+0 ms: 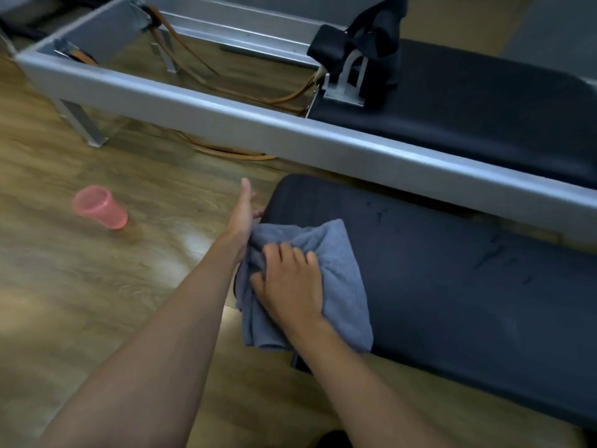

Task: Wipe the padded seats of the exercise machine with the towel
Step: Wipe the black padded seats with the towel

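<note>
A dark padded seat (452, 270) lies low in front of me. A blue-grey towel (342, 286) is spread and bunched over its left end. My right hand (290, 282) lies on top of the towel, its bent fingers gathering the cloth against the pad. My left hand (242, 215) is at the pad's left end, thumb pointing up, its fingers curled round the edge just above the towel. A second black padded seat (484, 101) sits inside the machine's grey metal frame (258, 124) behind.
A pink plastic cup (100, 206) stands on the wooden floor to the left. Orange cords (200, 63) run inside the frame and under it. A black shoulder pad with straps (371, 37) stands at the far seat's left end. The frame's leg (84, 124) stands far left.
</note>
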The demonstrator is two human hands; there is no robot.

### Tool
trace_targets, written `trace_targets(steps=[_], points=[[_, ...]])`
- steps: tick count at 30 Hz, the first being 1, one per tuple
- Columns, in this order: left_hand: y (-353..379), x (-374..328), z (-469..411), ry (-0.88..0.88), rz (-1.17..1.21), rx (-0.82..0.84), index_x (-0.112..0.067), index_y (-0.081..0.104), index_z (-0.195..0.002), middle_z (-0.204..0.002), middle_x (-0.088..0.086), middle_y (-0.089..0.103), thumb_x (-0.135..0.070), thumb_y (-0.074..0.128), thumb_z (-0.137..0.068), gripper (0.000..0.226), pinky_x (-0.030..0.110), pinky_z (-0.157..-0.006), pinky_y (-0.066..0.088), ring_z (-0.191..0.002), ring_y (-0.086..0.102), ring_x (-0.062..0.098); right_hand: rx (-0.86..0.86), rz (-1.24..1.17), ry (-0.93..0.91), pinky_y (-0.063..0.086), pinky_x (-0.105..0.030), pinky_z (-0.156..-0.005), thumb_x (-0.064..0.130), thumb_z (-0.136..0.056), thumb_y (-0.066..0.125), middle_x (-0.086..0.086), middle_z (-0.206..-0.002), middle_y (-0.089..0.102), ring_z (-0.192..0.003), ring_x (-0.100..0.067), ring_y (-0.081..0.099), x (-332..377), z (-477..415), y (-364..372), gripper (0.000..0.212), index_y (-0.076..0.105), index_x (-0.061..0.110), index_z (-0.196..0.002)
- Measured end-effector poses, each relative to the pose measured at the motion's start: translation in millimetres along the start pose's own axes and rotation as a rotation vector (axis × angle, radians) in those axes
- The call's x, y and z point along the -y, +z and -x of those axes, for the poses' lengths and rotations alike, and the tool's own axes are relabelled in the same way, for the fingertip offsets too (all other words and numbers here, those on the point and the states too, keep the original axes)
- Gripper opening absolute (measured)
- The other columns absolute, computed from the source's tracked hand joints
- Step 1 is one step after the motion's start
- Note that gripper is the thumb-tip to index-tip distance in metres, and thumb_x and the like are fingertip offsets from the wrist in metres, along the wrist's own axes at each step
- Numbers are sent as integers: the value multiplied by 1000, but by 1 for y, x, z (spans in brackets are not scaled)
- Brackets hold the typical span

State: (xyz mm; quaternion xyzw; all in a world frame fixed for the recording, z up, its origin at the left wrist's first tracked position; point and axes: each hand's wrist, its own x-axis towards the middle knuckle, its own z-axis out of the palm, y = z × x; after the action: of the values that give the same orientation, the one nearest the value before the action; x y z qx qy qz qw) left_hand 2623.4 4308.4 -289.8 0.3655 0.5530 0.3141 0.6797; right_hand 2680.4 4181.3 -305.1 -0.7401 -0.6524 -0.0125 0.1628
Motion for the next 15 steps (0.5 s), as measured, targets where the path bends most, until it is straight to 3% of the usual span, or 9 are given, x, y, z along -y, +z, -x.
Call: trace_targets(steps=[3,6,9,15], points=[[17,-3,-4,82,-288,38,-20,44,-141,-143,4,48,-71,23,-92,74,38,-113,31,-129,46,19,24,16,-29,41,-35,-69,39,-78,55,1,-81,61,-73,-18,56,-17,17,-8,21,53,21,-89],[39,-1,-20,333,-554,-33,-13,58,-127,-123,-1,55,-55,27,-100,59,31,-104,31,-117,48,15,25,18,65,39,-38,-71,39,-81,48,-1,-85,62,-76,-22,58,-48,2,-14,22,55,22,-93],[63,0,-45,591,-890,-33,-18,63,-115,-124,9,61,-57,19,-97,61,50,-104,37,-121,51,30,-63,36,147,39,-40,-72,40,-81,40,-5,-86,63,-78,-27,59,-84,-24,-15,30,56,19,-95],[70,0,-80,698,-1067,-24,-22,65,-107,-117,4,66,-48,20,-100,52,52,-103,36,-118,54,28,-56,-55,307,36,-39,-79,34,-89,48,-9,-109,65,-98,-32,59,-160,-145,0,28,56,15,-107]])
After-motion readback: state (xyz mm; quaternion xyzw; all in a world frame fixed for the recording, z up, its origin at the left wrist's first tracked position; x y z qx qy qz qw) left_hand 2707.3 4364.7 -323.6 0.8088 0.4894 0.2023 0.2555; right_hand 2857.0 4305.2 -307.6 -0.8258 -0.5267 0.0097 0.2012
